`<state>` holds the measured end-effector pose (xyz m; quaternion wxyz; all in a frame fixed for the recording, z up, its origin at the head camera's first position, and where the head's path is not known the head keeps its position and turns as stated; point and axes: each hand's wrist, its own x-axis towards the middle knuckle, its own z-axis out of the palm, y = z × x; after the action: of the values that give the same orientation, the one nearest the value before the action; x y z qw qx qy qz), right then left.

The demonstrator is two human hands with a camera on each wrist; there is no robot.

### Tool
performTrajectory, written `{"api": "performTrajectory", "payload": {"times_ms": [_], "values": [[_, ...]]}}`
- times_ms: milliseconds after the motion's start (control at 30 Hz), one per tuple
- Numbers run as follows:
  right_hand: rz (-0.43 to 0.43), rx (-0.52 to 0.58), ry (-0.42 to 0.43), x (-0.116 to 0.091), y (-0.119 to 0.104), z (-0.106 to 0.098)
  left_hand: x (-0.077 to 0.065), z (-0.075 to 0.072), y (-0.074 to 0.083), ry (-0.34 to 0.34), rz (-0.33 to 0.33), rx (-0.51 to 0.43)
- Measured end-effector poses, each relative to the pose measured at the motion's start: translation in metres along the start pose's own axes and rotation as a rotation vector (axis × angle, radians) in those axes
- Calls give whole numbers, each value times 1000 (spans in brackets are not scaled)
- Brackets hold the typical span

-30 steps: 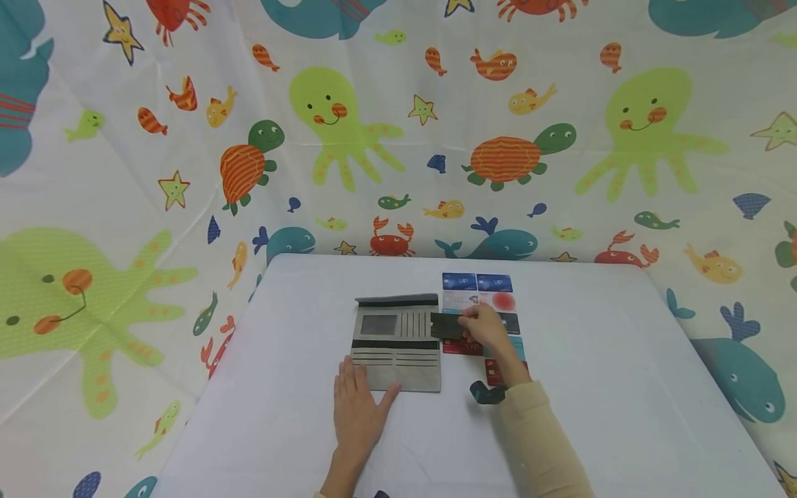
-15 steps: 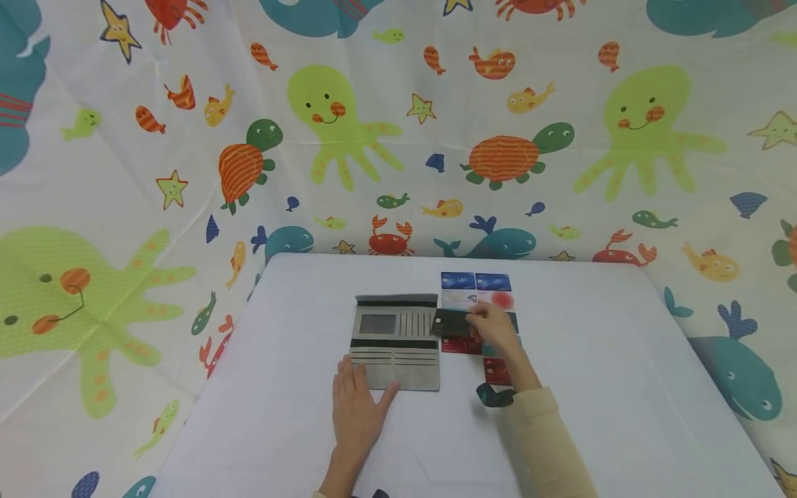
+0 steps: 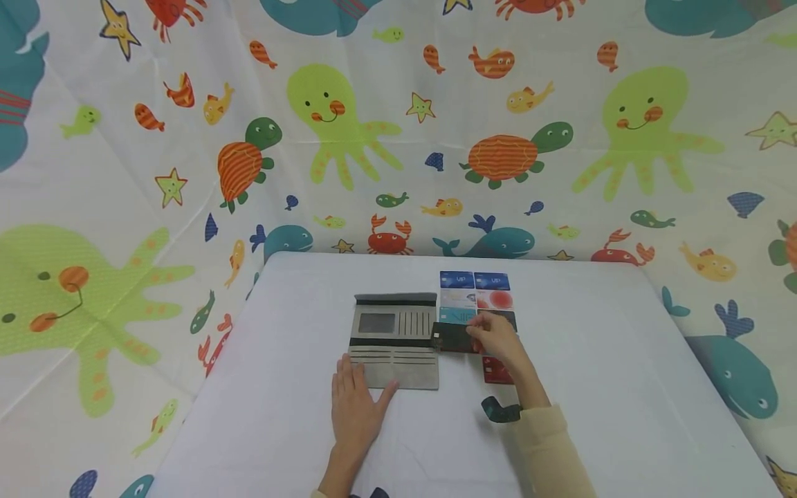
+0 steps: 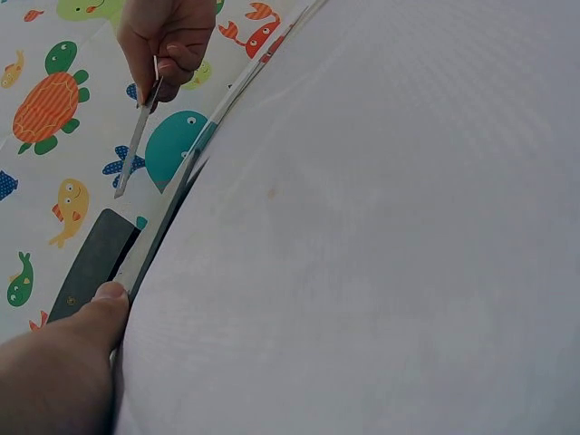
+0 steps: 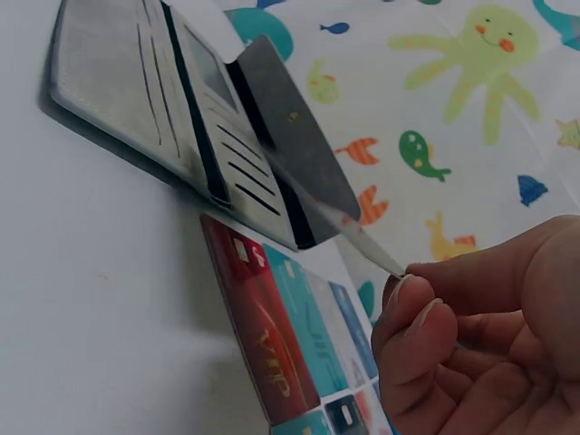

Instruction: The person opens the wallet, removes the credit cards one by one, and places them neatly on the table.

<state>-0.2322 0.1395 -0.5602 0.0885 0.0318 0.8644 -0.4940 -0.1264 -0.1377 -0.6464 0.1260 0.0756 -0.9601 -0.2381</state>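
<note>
A grey wallet (image 3: 407, 379) lies unfolded on the white table, with its slots and clear window facing up. My left hand (image 3: 357, 411) rests with straight fingers on its lower left corner; the thumb touches the front edge. Just right of the wallet, my right hand (image 3: 498, 337) pinches a black card (image 3: 451, 337) by its right end. The left end of that card is beside the wallet's right edge. The right wrist view shows the card (image 5: 367, 245) nearly edge-on between thumb and fingers, raised above a red VIP card (image 5: 263, 317).
Right of the wallet lie blue VIP cards (image 3: 457, 279), a white card (image 3: 456, 298), a card with a red circle (image 3: 497, 299), a teal card (image 3: 456, 315) and a red card (image 3: 497, 371). My right hand partly covers a dark card (image 3: 509, 318). A patterned cloth (image 3: 398, 138) hangs behind.
My right hand has drawn the black card slightly right, then toward me along the wallet's side. Its chip side now shows, and the teal card is uncovered. My left hand stays still.
</note>
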Motion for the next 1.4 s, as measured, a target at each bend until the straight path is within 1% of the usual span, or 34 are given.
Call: {"api": "performTrajectory", "payload": {"times_ms": [167, 400, 667, 800, 900, 1100, 1267, 1400], "values": [[-27, -24, -18, -9, 5, 1, 1, 0, 0, 3, -2, 4], [-23, -19, -37, -20, 9, 4, 1, -2, 0, -7, 0, 5], [-48, -40, -48, -24, 19, 6, 1, -2, 0, -24, -10, -2], [-22, -48, -25, -24, 24, 5, 1, -2, 0, -20, -6, -10], [15, -58, -10, -25, 27, 4, 1, -1, -1, -13, -5, -6], [66, -92, -6, -27, 29, 2, 1, 0, -2, -11, -7, -2], [52, -114, -9, -30, 33, 4, 1, 0, -3, -5, 0, -7], [48, -145, 6, -33, 33, 7, 1, 1, -3, -2, 3, -14]]}}
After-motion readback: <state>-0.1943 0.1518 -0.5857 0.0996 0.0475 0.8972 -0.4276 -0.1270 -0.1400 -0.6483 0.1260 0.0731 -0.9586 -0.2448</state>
